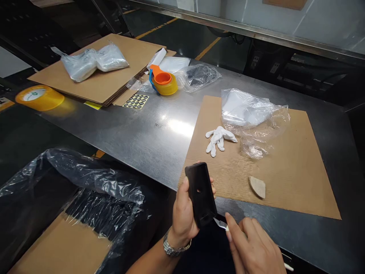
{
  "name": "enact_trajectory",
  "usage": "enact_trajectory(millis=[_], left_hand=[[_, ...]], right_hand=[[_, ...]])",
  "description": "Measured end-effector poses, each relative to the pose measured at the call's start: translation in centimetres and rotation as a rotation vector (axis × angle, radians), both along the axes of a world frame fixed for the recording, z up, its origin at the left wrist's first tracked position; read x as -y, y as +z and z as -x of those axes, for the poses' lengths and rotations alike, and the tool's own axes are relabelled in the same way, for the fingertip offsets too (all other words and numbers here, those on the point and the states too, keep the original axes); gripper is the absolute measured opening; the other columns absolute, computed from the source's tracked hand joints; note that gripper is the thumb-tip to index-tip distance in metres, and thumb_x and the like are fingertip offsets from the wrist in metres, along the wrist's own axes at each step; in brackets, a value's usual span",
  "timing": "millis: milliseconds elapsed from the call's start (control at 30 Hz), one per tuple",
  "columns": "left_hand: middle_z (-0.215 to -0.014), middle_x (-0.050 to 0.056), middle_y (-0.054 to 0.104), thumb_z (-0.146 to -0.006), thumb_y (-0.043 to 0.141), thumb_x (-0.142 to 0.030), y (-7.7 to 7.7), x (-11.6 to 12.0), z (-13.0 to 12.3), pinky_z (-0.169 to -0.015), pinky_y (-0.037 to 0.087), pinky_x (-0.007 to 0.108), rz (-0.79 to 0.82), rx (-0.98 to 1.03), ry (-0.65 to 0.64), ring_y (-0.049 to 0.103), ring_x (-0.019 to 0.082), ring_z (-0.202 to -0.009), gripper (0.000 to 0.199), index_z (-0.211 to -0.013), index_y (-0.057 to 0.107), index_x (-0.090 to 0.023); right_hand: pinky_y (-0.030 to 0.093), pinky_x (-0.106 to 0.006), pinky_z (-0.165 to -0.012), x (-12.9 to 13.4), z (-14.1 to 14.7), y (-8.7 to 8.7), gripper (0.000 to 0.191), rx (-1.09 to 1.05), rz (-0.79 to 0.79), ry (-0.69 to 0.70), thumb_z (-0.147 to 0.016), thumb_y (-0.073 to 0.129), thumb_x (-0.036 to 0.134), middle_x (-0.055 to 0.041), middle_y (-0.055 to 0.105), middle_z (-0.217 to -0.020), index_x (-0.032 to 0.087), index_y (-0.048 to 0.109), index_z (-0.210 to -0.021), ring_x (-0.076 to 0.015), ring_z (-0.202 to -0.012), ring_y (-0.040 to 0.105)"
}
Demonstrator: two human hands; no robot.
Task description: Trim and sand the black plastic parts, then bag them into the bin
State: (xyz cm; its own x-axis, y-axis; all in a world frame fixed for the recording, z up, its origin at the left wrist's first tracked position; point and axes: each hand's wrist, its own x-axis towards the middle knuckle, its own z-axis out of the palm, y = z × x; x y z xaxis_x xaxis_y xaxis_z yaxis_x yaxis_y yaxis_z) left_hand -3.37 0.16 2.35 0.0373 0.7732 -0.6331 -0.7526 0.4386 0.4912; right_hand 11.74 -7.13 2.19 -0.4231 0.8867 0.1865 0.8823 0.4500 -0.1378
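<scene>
A black, tray-like rectangular part with a small hole in it is held up in my left hand, thumb on one long side and fingertips on the other. My right hand is closed around a small knife, whose blade touches or nearly touches the lower edge of the black part. A brown cardboard sheet lies on the metal table beyond my hands. On it are a white glove, a wedge-shaped beige block and a clear plastic bag with white contents.
Stacked cardboard at the back left bears plastic-wrapped packs. Near it are an orange tape dispenser, a yellow tape roll and a sticker sheet. At lower left stands a box lined with black plastic.
</scene>
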Motion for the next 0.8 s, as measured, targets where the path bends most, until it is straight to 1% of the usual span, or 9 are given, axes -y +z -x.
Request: enact_trajectory(millis=[67,133,233,300,367,500,600,667,800], left_hand=[[-0.08,0.007,0.066,-0.081,0.046,-0.049,-0.04,0.2,-0.04,-0.058,0.05,0.026,-0.01,-0.011,0.014,0.058,0.014,-0.061,0.043,-0.092,0.065,-0.012],[-0.082,0.006,0.066,-0.08,0.048,-0.05,-0.11,0.37,-0.06,-0.058,0.05,0.026,-0.032,-0.021,0.032,0.058,0.014,-0.062,0.044,-0.104,0.061,-0.015],[-0.084,0.005,0.066,-0.08,0.049,-0.049,-0.19,0.51,-0.06,-0.059,0.049,0.026,-0.077,-0.021,0.036,0.058,0.015,-0.064,0.051,-0.123,0.048,-0.022],[-0.084,0.005,0.065,-0.08,0.048,-0.05,-0.18,0.51,-0.07,-0.059,0.049,0.027,-0.087,-0.024,0.027,0.058,0.015,-0.064,0.056,-0.128,0.043,-0.023],[-0.083,0.005,0.065,-0.08,0.049,-0.05,-0.12,0.45,-0.09,-0.059,0.049,0.027,-0.078,-0.033,0.022,0.058,0.015,-0.064,0.057,-0.129,0.042,-0.022],[-0.081,0.005,0.066,-0.079,0.05,-0.049,-0.02,0.32,-0.15,-0.059,0.05,0.027,-0.049,-0.048,0.029,0.059,0.015,-0.063,0.052,-0.121,0.05,-0.018],[-0.08,0.006,0.066,-0.08,0.048,-0.049,-0.09,0.21,-0.09,-0.058,0.05,0.027,-0.008,-0.028,0.015,0.059,0.015,-0.061,0.045,-0.102,0.061,-0.012],[-0.078,0.007,0.066,-0.082,0.046,-0.049,-0.19,0.11,0.05,-0.058,0.05,0.026,0.025,-0.004,-0.015,0.059,0.014,-0.06,0.044,-0.09,0.065,-0.01],[-0.076,0.007,0.066,-0.085,0.043,-0.046,-0.5,-0.13,0.47,-0.058,0.05,0.025,0.07,0.026,-0.084,0.059,0.014,-0.06,0.044,-0.084,0.066,-0.009]], right_hand=[[0.039,-0.022,-0.046,0.02,-0.02,0.06,0.029,-0.004,0.006,0.004,-0.089,0.041,0.022,-0.0025,0.05,-0.064,0.013,0.06,-0.11,-0.0121,-0.054,0.05],[0.039,-0.021,-0.046,0.1,-0.03,0.14,0.029,-0.005,0.007,0.003,-0.089,0.041,0.022,-0.0025,0.05,-0.064,0.013,0.06,-0.11,-0.0117,-0.054,0.05],[0.037,-0.021,-0.046,0.14,-0.02,0.2,0.029,-0.001,0.0,-0.003,-0.09,0.039,0.022,-0.0024,0.05,-0.064,0.014,0.06,-0.109,-0.0114,-0.054,0.049],[0.037,-0.021,-0.046,0.07,0.0,0.15,0.029,0.006,-0.005,-0.004,-0.09,0.04,0.022,-0.0024,0.05,-0.064,0.014,0.06,-0.108,-0.0115,-0.054,0.049],[0.037,-0.022,-0.047,-0.03,0.0,0.06,0.029,0.016,-0.012,-0.004,-0.089,0.041,0.022,-0.0024,0.049,-0.064,0.014,0.06,-0.109,-0.0117,-0.054,0.048],[0.036,-0.023,-0.048,-0.08,-0.02,-0.1,0.029,0.045,-0.028,-0.005,-0.089,0.042,0.022,-0.0024,0.049,-0.063,0.013,0.059,-0.11,-0.0122,-0.054,0.047],[0.036,-0.023,-0.048,-0.01,-0.01,-0.17,0.028,0.062,-0.031,-0.002,-0.089,0.042,0.022,-0.0023,0.049,-0.063,0.014,0.06,-0.11,-0.0122,-0.054,0.047],[0.036,-0.024,-0.049,-0.03,-0.01,-0.18,0.028,0.075,-0.038,-0.001,-0.088,0.043,0.023,-0.0022,0.049,-0.063,0.014,0.06,-0.109,-0.0126,-0.055,0.047],[0.036,-0.026,-0.05,-0.43,-0.28,0.07,0.028,0.042,-0.035,0.04,-0.088,0.045,0.022,-0.0028,0.051,-0.065,0.013,0.058,-0.111,-0.014,-0.056,0.048]])
